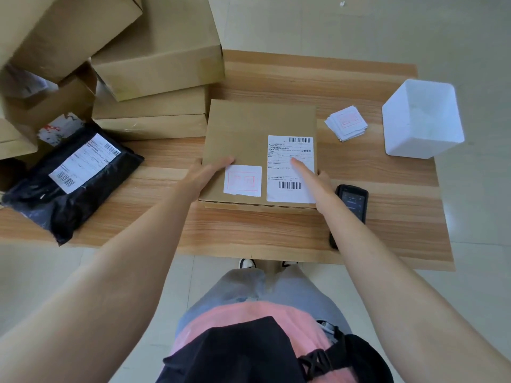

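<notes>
The brown carton [249,128] lies flat in the middle of the counter [249,233], near to me. On its top are a white shipping label [287,189] and, just beside it on the left, a square sticker with red print [242,180]. My left hand [206,172] rests on the left edge of the carton with straight fingers, holding nothing. My right hand [312,178] is at the right edge, and its straight index finger presses on the shipping label.

The far left corner of the carton is close against a pile of larger cartons [154,62], so that side is blocked. A black handheld device [352,200] lies just to the right, partly under my right forearm. Further right are a small stack of stickers [346,126] and a white foam box [423,120]. On the left lies a black mailing bag [72,183] with its own label.
</notes>
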Demonstrator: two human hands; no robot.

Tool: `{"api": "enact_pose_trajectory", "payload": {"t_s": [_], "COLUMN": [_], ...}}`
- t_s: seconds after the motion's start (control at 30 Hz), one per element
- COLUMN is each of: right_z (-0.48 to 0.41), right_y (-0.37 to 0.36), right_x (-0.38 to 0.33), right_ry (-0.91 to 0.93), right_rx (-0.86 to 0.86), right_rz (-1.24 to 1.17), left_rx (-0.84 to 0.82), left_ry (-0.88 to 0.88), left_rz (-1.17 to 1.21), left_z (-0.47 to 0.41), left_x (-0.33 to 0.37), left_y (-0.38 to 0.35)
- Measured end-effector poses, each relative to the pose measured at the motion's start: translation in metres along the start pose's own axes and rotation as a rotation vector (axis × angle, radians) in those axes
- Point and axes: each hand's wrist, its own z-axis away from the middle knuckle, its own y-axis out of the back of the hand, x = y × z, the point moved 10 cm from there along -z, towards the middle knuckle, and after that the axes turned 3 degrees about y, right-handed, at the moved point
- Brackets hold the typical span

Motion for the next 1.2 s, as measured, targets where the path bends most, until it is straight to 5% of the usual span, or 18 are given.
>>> {"api": "enact_pose_trajectory", "payload": {"t_s": [0.73, 1.2], "right_z": [0.008, 0.031], "right_y": [0.006, 0.018], "right_x": [-0.019, -0.043], "right_ry": [0.097, 0.258], "right_rx": [-0.160, -0.417], "right_rz": [-0.016, 0.120], "left_rx": [0.092, 0.364], "left_ry": [-0.027, -0.106], "left_rz": [0.156, 0.341], "left_z": [0.044, 0.130], "left_x": [0.004, -0.040], "left_y": [-0.012, -0.026]}}
